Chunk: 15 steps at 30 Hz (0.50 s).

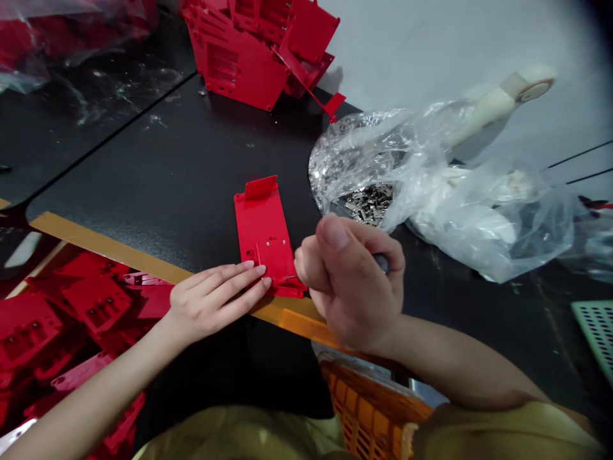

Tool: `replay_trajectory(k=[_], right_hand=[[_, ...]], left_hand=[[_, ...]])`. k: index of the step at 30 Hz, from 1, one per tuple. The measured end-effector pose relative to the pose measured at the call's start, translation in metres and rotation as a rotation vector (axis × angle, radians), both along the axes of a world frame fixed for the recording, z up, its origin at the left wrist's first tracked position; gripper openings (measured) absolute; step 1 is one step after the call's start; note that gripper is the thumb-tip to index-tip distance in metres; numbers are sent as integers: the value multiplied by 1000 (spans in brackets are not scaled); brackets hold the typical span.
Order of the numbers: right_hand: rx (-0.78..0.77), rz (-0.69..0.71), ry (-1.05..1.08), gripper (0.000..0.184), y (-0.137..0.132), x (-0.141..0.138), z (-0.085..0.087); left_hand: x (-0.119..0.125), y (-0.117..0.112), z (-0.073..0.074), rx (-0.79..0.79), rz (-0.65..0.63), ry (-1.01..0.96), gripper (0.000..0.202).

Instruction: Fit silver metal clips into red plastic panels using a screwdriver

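The left hand [211, 300] lies almost flat, fingers stretched out and close together, gripping nothing; its fingertips [256, 271] press on the near left corner of a flat red rectangular plastic plate [262, 223]. That plate rests on the black tabletop [158, 166] right at the near edge, where a yellow-brown strip [105, 246] runs along the table, and it has 1 raised tab at its far end and a small moulded block near its near end. The right hand [354, 281] is closed into a tight fist, thumb on top, around a dark-handled tool [382, 260]; a thin metal tip [290, 278] shows out of the fist and meets the plate's near right corner. Just beyond the right hand lies a crumpled clear plastic bag [431, 172] holding a heap of small silvery metal pieces [371, 201]. At the far side of the table stands a stack of red plastic housings [253, 48], well apart from the plate. Below the table edge on the left sit more red plastic parts [71, 313], and under the right forearm is an orange slatted plastic crate [368, 409].
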State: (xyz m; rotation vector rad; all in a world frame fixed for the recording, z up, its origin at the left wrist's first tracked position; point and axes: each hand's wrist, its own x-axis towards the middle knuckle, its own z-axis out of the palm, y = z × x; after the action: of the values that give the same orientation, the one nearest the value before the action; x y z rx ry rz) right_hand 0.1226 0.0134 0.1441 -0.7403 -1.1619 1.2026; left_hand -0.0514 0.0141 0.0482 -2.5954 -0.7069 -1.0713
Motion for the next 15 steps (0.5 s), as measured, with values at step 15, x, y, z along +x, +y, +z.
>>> replay_trajectory(k=[15], right_hand=[[-59, 43, -4, 57, 12, 13, 8]], left_hand=[[-6, 1, -11, -16, -16, -6, 34]])
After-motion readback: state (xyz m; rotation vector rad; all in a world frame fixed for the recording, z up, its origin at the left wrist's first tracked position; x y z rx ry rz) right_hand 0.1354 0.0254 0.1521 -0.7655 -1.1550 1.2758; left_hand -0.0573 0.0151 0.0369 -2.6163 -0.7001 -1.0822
